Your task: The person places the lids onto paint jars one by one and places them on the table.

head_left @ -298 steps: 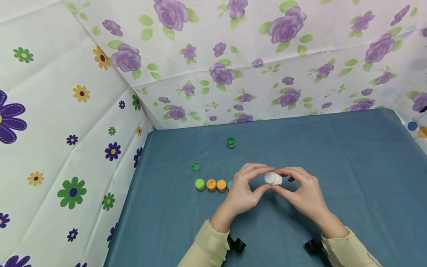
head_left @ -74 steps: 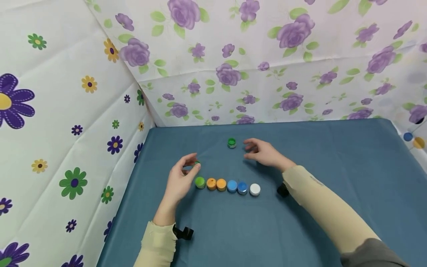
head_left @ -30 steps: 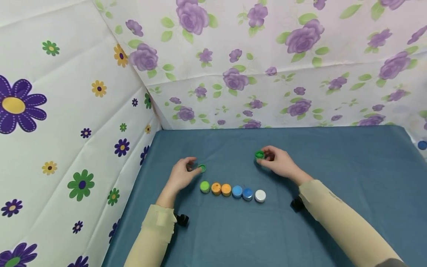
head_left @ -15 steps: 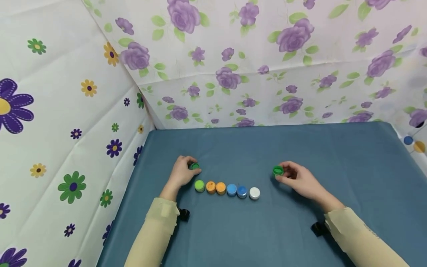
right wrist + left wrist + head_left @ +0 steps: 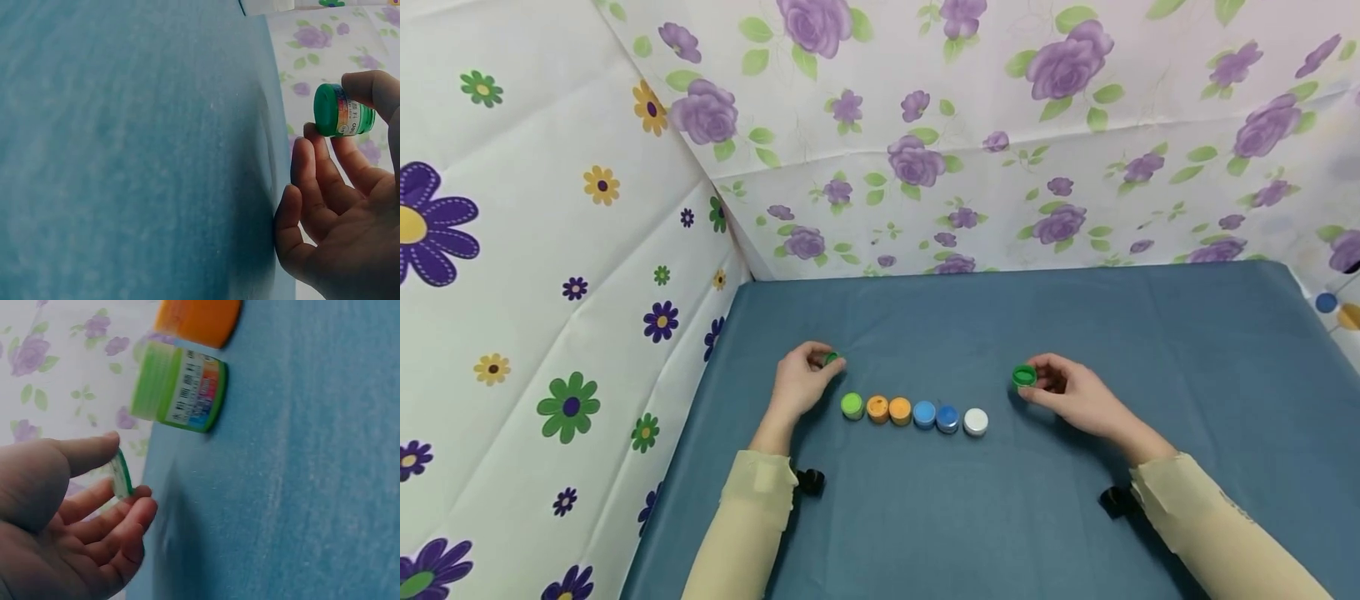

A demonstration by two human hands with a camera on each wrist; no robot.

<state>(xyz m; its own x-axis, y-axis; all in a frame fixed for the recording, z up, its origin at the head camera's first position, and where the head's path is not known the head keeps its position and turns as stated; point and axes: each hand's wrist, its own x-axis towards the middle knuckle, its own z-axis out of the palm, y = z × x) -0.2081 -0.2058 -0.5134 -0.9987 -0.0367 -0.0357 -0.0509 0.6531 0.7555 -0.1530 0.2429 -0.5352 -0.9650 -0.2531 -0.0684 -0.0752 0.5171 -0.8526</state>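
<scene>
My left hand (image 5: 801, 382) pinches a green jar lid (image 5: 122, 474) on edge between thumb and fingertips, a little above the table at the left. The light green paint jar (image 5: 178, 387) stands just beyond this hand. My right hand (image 5: 1075, 398) holds a small open green paint jar (image 5: 344, 111) by its side, thumb on one side and fingers on the other. In the head view its uncovered mouth faces up, and the jar is right of the row. The left hand partly hides the lid in the head view.
In a row between the hands stand lidded jars: light green at the left end, two orange jars (image 5: 889, 409), a light blue jar (image 5: 924, 413), a darker blue jar (image 5: 947, 418) and a white jar (image 5: 976, 422). Blue cloth (image 5: 940, 508) covers the table; flowered sheets (image 5: 850, 150) hang behind and left.
The white jar, earlier in both hands, now stands at the row's right end. My right hand took the green jar from the back and brought it right and nearer; my left picked up the lid.
</scene>
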